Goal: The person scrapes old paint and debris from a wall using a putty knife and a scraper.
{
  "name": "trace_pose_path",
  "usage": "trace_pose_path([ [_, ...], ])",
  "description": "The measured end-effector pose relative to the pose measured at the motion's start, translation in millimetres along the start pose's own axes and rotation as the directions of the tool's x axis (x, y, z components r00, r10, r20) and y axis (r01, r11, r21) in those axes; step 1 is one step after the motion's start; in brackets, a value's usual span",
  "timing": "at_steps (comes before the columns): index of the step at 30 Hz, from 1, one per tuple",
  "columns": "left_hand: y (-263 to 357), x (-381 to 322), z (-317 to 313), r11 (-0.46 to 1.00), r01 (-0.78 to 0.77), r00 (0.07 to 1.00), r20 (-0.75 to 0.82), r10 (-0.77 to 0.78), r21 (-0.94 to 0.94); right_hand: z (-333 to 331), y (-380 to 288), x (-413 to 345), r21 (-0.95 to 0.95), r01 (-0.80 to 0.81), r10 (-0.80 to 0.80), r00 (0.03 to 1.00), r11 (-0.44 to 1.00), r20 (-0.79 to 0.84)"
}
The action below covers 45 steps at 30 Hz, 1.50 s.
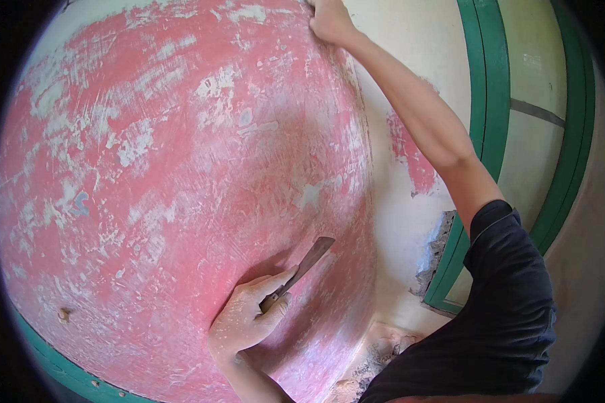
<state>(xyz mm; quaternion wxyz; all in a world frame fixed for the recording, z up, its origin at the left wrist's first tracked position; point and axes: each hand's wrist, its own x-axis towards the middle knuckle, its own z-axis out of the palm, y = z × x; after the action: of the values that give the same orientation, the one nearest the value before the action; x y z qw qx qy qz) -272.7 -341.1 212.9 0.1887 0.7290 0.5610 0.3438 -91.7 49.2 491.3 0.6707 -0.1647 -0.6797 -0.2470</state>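
My left hand [249, 315], speckled with pale dust, is closed around the handle of a metal scraper [310, 258]. The narrow dark blade points up and right, close over a pink wall [181, 252] with scuffed and pale patches. My right arm, in a dark short sleeve, reaches up across the view. At the top edge is my right hand [333, 20], fingers curled, by the upper right border of the pink surface. The frame cuts off part of that hand, and whether it holds anything cannot be made out.
Right of a vertical corner stands a cream wall [398, 226] with a leftover pink patch [416, 166]. Green frames [491, 101] border panels at the right. Broken plaster [436, 252] shows beside the frame and rough masonry [373, 357] lower down. A teal band [60, 360] runs along the lower left.
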Motion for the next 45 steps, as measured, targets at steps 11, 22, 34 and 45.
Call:
trace_pose_path([
  [11,-1.4,-6.6,3.8,0.999,-0.032,0.998,-0.046,0.031,-0.009,14.0,-0.9,4.6,-0.067,-0.110,0.119,0.979,0.992,0.164],
  [22,-0.5,-3.4,2.8,0.998,-0.066,0.997,-0.040,0.065,-0.018,11.7,-0.9,10.1,-0.099,-0.053,0.065,0.991,0.994,0.118],
  [34,2.0,-2.7,2.5,0.999,-0.050,0.999,0.009,0.050,0.000,4.1,43.2,49.7,0.033,0.002,0.000,0.999,0.999,-0.044],
  [45,-0.4,-3.0,-0.1,1.000,0.004,1.000,0.001,-0.004,-0.028,7.6,45.4,69.5,-0.010,-0.114,0.114,0.993,0.993,0.022],
])
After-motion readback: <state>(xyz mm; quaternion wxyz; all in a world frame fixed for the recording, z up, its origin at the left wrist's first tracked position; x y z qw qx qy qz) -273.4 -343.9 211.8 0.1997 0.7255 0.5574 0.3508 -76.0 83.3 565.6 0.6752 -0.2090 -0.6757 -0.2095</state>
